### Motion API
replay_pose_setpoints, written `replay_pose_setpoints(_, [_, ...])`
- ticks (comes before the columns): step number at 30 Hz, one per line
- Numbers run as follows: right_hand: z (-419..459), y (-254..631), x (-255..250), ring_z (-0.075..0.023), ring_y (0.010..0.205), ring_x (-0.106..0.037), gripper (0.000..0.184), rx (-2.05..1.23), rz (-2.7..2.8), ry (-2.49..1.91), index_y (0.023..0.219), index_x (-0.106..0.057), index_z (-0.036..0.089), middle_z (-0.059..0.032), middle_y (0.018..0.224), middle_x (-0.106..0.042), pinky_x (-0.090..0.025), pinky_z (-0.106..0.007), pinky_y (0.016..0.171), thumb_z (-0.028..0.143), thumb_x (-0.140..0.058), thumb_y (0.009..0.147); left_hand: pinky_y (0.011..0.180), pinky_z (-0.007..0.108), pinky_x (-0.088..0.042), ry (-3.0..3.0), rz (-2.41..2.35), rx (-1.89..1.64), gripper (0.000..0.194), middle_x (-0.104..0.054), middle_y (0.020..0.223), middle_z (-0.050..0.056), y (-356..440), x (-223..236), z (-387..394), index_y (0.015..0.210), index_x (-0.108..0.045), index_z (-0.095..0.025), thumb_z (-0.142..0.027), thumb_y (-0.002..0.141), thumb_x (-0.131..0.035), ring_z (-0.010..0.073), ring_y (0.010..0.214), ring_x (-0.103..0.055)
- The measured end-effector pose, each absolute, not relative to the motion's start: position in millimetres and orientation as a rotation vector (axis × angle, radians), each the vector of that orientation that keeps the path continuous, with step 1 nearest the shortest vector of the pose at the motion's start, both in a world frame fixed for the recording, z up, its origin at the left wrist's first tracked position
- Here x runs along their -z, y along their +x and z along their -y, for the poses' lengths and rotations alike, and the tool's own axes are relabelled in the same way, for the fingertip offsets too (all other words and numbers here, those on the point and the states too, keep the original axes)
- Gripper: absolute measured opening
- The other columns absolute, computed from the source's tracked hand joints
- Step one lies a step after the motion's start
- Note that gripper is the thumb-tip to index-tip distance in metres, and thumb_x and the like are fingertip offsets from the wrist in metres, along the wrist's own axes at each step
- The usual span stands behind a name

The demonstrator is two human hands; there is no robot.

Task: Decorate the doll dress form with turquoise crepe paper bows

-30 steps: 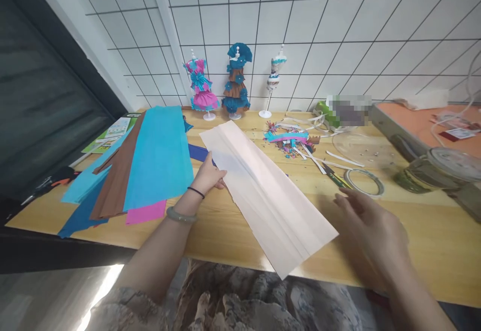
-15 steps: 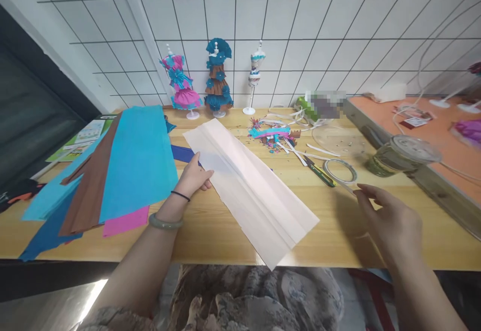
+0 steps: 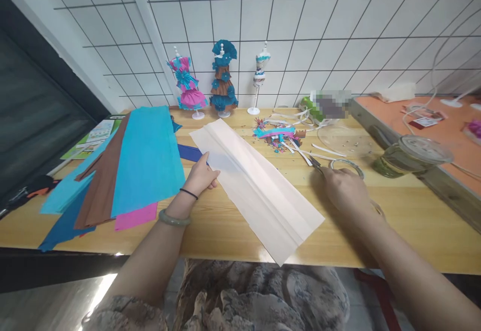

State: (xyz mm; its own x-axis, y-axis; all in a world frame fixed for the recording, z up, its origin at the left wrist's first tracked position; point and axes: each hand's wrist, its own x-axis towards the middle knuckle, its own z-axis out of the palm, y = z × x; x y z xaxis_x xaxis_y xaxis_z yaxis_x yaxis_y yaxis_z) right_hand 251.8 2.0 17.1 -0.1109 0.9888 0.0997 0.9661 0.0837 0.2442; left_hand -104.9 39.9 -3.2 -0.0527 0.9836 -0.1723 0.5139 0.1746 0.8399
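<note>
A long pale pink paper sheet (image 3: 259, 186) with lengthwise creases lies slanted across the wooden table (image 3: 413, 221). My left hand (image 3: 203, 177) rests on the sheet's left edge, fingers loosely laid flat, pressing it down. My right hand (image 3: 343, 188) is to the right of the sheet, fingers curled down over a green-handled cutting tool. Only the tool's metal tip (image 3: 314, 160) shows beyond my fingers. A ring of clear tape (image 3: 347, 163) lies just behind that hand.
Sheets of cyan, brown, blue and magenta paper (image 3: 146, 160) lie stacked at left. Three small dress-form figures (image 3: 223, 78) stand by the tiled wall. Paper scraps (image 3: 280, 138), a clear lid (image 3: 338, 138), a lidded cup (image 3: 409, 155) and an orange tray (image 3: 432, 120) are at right.
My right hand has moved forward and left from the open table down onto the green-handled tool beside the tape ring. My left hand has stayed on the sheet.
</note>
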Motion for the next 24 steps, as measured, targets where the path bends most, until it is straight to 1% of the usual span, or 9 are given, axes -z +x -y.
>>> replay_pose_setpoints(4, [7.6, 250.4, -25.7, -0.0229, 0.069, -0.057, 0.025, -0.368, -2.234, 2.059, 0.09, -0.056, 0.012, -0.0129, 0.073, -0.063, -0.029, -0.028, 0.055, 0.019, -0.033, 0.083, 0.039, 0.016, -0.041, 1.461, -1.685, -0.758, 0.081, -0.054, 0.048, -0.004, -103.8, 3.2, -39.0, 0.138, -0.016, -0.012, -0.02, 0.07, -0.06, 0.0117, 0.041, -0.056])
replay_pose_setpoints(8, [17.1, 261.4, -25.5, -0.0253, 0.075, -0.06, 0.033, -0.135, -2.111, 2.337, 0.104, -0.056, 0.019, -0.0134, 0.089, -0.066, -0.034, -0.028, 0.055, 0.027, -0.031, 0.083, 0.04, 0.02, -0.041, 1.526, -1.741, -0.699, 0.074, -0.055, 0.053, -0.003, -102.2, 0.5, -37.0, 0.136, -0.022, -0.012, -0.024, 0.072, -0.058, 0.0132, 0.041, -0.055])
replay_pose_setpoints(10, [26.3, 270.2, -23.9, -0.0266, 0.08, -0.061, 0.038, 0.053, -2.084, 2.484, 0.109, -0.055, 0.019, -0.0139, 0.096, -0.065, -0.039, -0.029, 0.058, 0.032, -0.033, 0.082, 0.047, 0.023, -0.044, 1.627, -1.826, -0.694, 0.068, -0.058, 0.06, 0.001, -100.3, -1.8, -35.0, 0.133, -0.031, -0.012, -0.031, 0.074, -0.058, 0.0153, 0.048, -0.057])
replay_pose_setpoints(14, [58.4, 283.3, -26.9, -0.0266, 0.085, -0.061, 0.042, 0.507, -2.042, 2.819, 0.109, -0.057, 0.018, -0.0103, 0.092, -0.066, -0.044, -0.032, 0.067, 0.038, -0.036, 0.078, 0.067, 0.027, -0.044, 1.996, -1.934, -0.764, 0.05, -0.061, 0.072, 0.005, -88.4, -5.6, -27.0, 0.118, -0.049, -0.015, -0.04, 0.075, -0.057, 0.0201, 0.073, -0.059])
replay_pose_setpoints(16, [77.8, 284.4, -30.7, -0.0274, 0.084, -0.061, 0.042, 0.731, -1.952, 2.931, 0.102, -0.06, 0.02, -0.0094, 0.088, -0.066, -0.047, -0.034, 0.066, 0.046, -0.039, 0.075, 0.073, 0.028, -0.042, 2.236, -1.778, -0.817, 0.035, -0.061, 0.074, 0.004, -77.0, -7.1, -20.5, 0.106, -0.055, -0.016, -0.037, 0.079, -0.054, 0.019, 0.077, -0.058])
replay_pose_setpoints(18, [96.6, 280.9, -32.6, -0.0283, 0.083, -0.061, 0.044, 1.019, -1.833, 2.922, 0.098, -0.061, 0.024, -0.0084, 0.084, -0.066, -0.049, -0.034, 0.062, 0.055, -0.044, 0.071, 0.077, 0.029, -0.04, 2.502, -1.459, -0.858, 0.024, -0.061, 0.078, 0.005, -63.3, -8.0, -12.0, 0.091, -0.059, -0.015, -0.035, 0.081, -0.052, 0.0175, 0.08, -0.056])
replay_pose_setpoints(20, [113.6, 272.5, -31.2, -0.0289, 0.089, -0.06, 0.045, 1.312, -1.635, 2.912, 0.092, -0.062, 0.028, -0.0074, 0.087, -0.066, -0.052, -0.034, 0.062, 0.062, -0.047, 0.066, 0.077, 0.028, -0.039, 2.72, -1.055, -0.812, 0.024, -0.06, 0.079, 0.005, -49.0, -8.1, -1.7, 0.082, -0.059, -0.015, -0.036, 0.084, -0.047, 0.016, 0.079, -0.054])
replay_pose_setpoints(22, [128.8, 259.9, -27.4, -0.028, 0.101, -0.056, 0.043, 1.59, -1.47, 2.865, 0.082, -0.064, 0.029, -0.0061, 0.098, -0.065, -0.053, -0.033, 0.072, 0.065, -0.05, 0.063, 0.075, 0.028, -0.039, 2.865, -0.694, -0.708, 0.03, -0.059, 0.074, 0.004, -36.0, -6.9, 10.1, 0.077, -0.058, -0.015, -0.039, 0.086, -0.043, 0.015, 0.075, -0.053])
replay_pose_setpoints(24, [141.6, 244.9, -23.4, -0.0274, 0.106, -0.055, 0.042, 1.754, -1.396, 2.781, 0.074, -0.064, 0.029, -0.0067, 0.101, -0.065, -0.053, -0.032, 0.077, 0.067, -0.05, 0.062, 0.07, 0.028, -0.038, 2.951, -0.448, -0.618, 0.037, -0.057, 0.069, 0.004, -25.6, -4.6, 22.2, 0.072, -0.056, -0.015, -0.046, 0.085, -0.041, 0.0154, 0.071, -0.051])
